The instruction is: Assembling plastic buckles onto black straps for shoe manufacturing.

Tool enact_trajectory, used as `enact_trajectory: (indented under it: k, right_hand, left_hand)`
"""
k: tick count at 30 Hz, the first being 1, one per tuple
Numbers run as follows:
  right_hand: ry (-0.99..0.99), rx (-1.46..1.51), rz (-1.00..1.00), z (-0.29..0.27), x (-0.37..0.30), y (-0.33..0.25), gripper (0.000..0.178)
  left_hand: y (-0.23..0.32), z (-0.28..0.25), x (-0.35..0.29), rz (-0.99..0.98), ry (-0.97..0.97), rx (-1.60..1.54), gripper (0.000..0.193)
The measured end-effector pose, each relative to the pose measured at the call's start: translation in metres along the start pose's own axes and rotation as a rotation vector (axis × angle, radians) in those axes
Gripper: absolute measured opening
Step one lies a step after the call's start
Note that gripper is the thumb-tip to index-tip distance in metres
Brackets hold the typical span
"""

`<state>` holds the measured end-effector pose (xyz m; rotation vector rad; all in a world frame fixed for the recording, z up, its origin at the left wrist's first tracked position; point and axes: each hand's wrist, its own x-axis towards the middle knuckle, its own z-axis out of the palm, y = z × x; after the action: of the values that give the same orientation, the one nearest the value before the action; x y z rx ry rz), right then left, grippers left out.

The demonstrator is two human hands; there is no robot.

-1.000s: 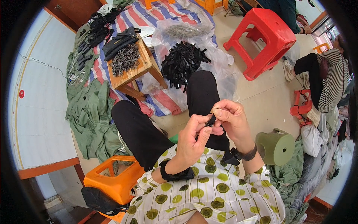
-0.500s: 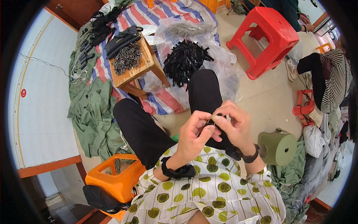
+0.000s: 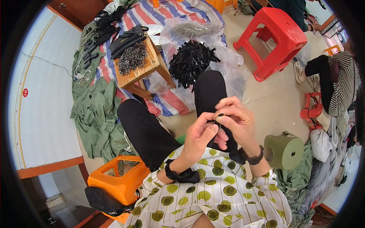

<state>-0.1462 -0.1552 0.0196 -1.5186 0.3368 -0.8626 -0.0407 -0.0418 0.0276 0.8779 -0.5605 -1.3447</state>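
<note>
Above my lap, my left hand (image 3: 200,137) and my right hand (image 3: 238,122) meet, fingertips pinched together. Between them is a short black strap (image 3: 221,115) with a small metal buckle (image 3: 217,124), mostly hidden by the fingers. My right thumb and forefinger grip the strap; my left thumb and forefinger close on the buckle. Beyond my knees lies a heap of black strap pieces (image 3: 190,64) on clear plastic sheeting (image 3: 232,78). To its left, a wooden stool (image 3: 154,62) bears a pile of small metal buckles (image 3: 132,60) and a dark pouch (image 3: 125,41).
A red stool (image 3: 279,28) stands at the far right, a green stool (image 3: 279,152) by my right forearm. An orange stool (image 3: 112,174) with a black bag (image 3: 100,199) is at my left. Green cloth (image 3: 97,117) lies near the wall. Another person (image 3: 340,76) sits at right.
My right fingers have shifted slightly on the strap, and more of the metal buckle shows. The left fingers have spread a little below. The whole view has moved slightly.
</note>
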Motion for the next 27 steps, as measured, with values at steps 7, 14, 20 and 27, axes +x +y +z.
enact_trajectory:
  k: [7,14,20,27]
  right_hand:
    - [-0.014,0.168,0.185,0.004,0.0,-0.013,0.007]
    - [-0.051,0.189,0.141,0.012,0.0,-0.012,0.01]
    - [-0.014,0.364,0.304,0.013,-0.002,-0.015,0.011]
    - [-0.021,0.565,0.409,0.012,0.004,-0.022,0.014]
  left_hand:
    - [-0.011,-0.005,0.004,-0.099,-0.031,-0.29,0.028]
    - [-0.01,-0.001,0.005,0.031,0.098,-0.23,0.038]
    - [-0.011,-0.001,0.005,0.061,0.036,-0.128,0.035]
    - [-0.012,0.0,0.007,0.285,0.002,0.07,0.021]
